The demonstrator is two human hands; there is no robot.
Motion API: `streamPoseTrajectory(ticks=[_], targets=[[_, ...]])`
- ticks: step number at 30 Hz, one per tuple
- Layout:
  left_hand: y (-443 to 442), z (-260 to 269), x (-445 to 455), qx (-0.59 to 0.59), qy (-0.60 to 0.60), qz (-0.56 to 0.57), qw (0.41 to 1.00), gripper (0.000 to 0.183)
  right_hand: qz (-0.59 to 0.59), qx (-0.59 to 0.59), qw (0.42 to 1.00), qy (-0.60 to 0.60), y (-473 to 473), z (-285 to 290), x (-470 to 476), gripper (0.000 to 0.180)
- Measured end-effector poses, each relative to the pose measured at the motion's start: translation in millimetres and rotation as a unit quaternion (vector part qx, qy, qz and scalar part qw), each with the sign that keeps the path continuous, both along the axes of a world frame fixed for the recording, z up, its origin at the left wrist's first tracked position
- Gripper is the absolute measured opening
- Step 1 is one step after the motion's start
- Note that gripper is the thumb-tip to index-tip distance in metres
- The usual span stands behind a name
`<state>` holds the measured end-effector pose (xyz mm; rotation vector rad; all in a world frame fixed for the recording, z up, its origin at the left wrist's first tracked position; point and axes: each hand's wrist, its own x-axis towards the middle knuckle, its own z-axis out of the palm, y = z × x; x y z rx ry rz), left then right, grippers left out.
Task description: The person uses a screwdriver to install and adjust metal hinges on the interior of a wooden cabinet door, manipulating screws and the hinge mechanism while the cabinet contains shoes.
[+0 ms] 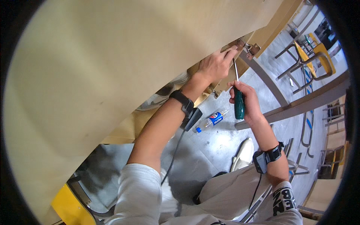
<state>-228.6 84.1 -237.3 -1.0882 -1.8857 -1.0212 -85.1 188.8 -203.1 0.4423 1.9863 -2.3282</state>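
A screwdriver with a dark green handle (239, 105) is gripped in my right hand (251, 98). Its bare metal shaft (236, 70) points up at the fingers of my left hand (216, 65). Those fingers reach under the edge of a large pale wooden panel (118, 56), at a wooden rail; whether they pinch anything is hidden. The screwdriver's tip is hard to make out beside them. Just right of the left fingertips, a metal latch or lock fitting (252, 50) is mounted on the wood. Another small metal fitting (216, 94) shows lower down.
On the tiled floor lie a plastic bottle with a blue label (215, 119) and a white shoe (243, 153). A grey metal frame bar (292, 102) crosses at right. Yellow chairs (323, 57) stand beyond; a yellow panel (71, 206) is at lower left. Cables hang from both wrist devices.
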Motion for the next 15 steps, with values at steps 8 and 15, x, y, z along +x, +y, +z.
streamPoseTrajectory(ticks=[8,15], targets=[[-5,-8,-24,0.123,-0.304,-0.087,0.941,0.026,0.045,0.014,0.997,0.066,-28,5,-10,0.031],[-9,35,4,0.141,-0.544,-0.299,0.771,0.037,0.024,-0.013,0.992,0.127,-35,9,-31,0.024]])
